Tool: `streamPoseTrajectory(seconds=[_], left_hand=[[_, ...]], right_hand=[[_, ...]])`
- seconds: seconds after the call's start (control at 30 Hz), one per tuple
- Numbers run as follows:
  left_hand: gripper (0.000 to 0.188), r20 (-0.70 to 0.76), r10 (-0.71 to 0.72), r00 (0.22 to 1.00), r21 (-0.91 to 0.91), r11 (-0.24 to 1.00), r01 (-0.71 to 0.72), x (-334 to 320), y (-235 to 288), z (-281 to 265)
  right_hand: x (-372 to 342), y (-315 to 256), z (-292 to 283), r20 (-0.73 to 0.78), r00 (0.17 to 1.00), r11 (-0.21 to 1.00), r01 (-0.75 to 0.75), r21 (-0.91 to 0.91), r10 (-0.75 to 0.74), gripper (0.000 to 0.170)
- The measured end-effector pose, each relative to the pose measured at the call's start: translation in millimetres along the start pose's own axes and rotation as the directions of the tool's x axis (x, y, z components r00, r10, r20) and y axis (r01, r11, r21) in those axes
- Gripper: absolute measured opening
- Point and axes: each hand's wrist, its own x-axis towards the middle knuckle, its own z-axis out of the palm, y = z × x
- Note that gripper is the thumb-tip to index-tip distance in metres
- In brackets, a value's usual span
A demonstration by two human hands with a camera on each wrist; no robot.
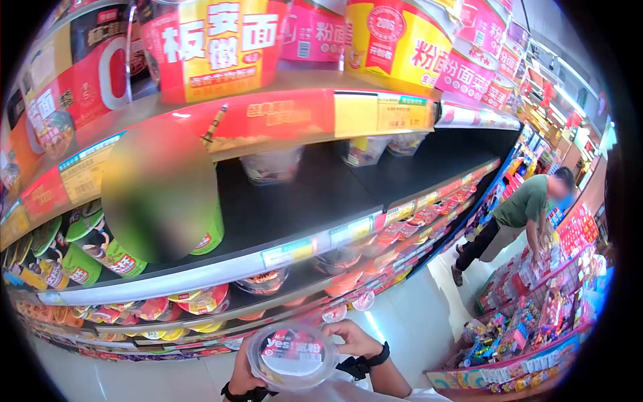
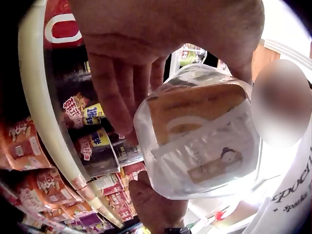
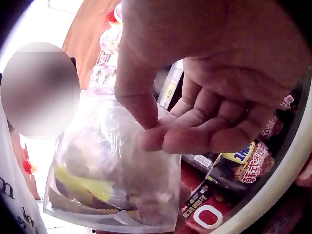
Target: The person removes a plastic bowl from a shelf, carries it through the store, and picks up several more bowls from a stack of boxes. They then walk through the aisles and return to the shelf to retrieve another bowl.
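Note:
A clear plastic tub of instant noodles (image 1: pixel 295 355) with a printed round lid is held in front of the body. The left hand (image 1: pixel 242 372) grips the tub from its left side; in the left wrist view the fingers and thumb of that left hand (image 2: pixel 161 29) spread around the tub (image 2: pixel 200 141), where packets show through the clear wall. On the opposite side, the right hand (image 1: pixel 355 338) is at the tub's rim. Seen from the right wrist, the right hand's thumb and forefinger (image 3: pixel 153 139) pinch at the clear side of the tub (image 3: pixel 117 175), other fingers curled.
Shelves of noodle tubs (image 1: pixel 221 47) rise in front, with a lower dark shelf (image 1: pixel 321 187) holding green tubs (image 1: pixel 124 258) at left. A person in a green shirt (image 1: pixel 526 204) bends over a display bin (image 1: pixel 516 335) on the right. Pale floor (image 1: pixel 402 315) lies between.

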Motion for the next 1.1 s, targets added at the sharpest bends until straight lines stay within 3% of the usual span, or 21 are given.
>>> streamPoseTrajectory(seconds=[0.1,0.13,0.3,0.33,0.4,0.47,0.57,0.63,0.73,0.83,0.97,1.03,1.07,1.1], left_hand=[[0.13,-0.003,-0.098,0.995,-0.046,0.994,0.098,0,-11,14],[0.104,0.085,0.005,0.996,0.039,0.999,-0.008,14,-14,0],[0.102,0.131,-0.065,0.989,0.016,0.998,0.063,74,-4,-36],[0.101,0.124,-0.073,0.99,0.016,0.997,0.072,17,-38,14],[0.1,0.141,-0.096,0.985,0.017,0.995,0.095,-9,-67,55],[0.099,0.175,-0.116,0.978,0.013,0.993,0.115,4,-72,58],[0.098,0.236,-0.147,0.961,0.013,0.989,0.148,46,-66,46],[0.097,0.271,-0.171,0.947,0.015,0.985,0.174,57,-74,59],[0.097,0.329,-0.193,0.925,0.012,0.98,0.2,80,-91,92],[0.096,0.389,-0.201,0.899,0.0,0.976,0.218,111,-111,131],[0.095,0.413,-0.201,0.888,-0.018,0.973,0.229,148,-137,189],[0.095,0.415,-0.198,0.888,-0.033,0.972,0.232,172,-153,220],[0.094,0.408,-0.201,0.891,-0.04,0.971,0.238,185,-160,234],[0.094,0.4,-0.202,0.894,-0.051,0.969,0.242,197,-169,249]], right_hand=[[-23,-2,-3,-0.019,1.0,0.997,-0.011,-0.072,0.01,0.02],[-12,-6,-3,-0.03,0.999,0.995,-0.014,-0.099,0.011,0.019],[42,-13,-3,-0.2,0.979,0.991,-0.059,-0.122,0.033,0.015],[-66,3,1,-0.192,0.981,0.991,-0.061,-0.121,0.037,0.014],[-133,10,-4,-0.239,0.971,0.994,-0.051,-0.094,0.027,0.011],[-135,11,-5,-0.314,0.949,0.995,-0.042,-0.087,0.013,0.009],[-99,11,-9,-0.449,0.893,0.995,-0.028,-0.098,-0.019,0.006],[-112,13,-15,-0.519,0.854,0.996,-0.016,-0.087,-0.032,0.006],[-125,13,-24,-0.64,0.763,0.979,0.054,0.199,0.088,0.014],[-131,38,-48,-0.795,0.604,0.998,-0.02,0.06,0.06,0.027],[-154,96,-78,-0.59,0.803,0.995,-0.101,0.001,0.082,0.038],[-146,25,-86,-0.463,0.854,0.964,-0.267,0.002,0.238,0.036],[-149,26,-96,-0.366,0.905,0.968,-0.248,-0.038,0.218,0.035],[-153,34,-102,-0.39,0.92,0.986,-0.091,-0.136,0.031,0.032]])
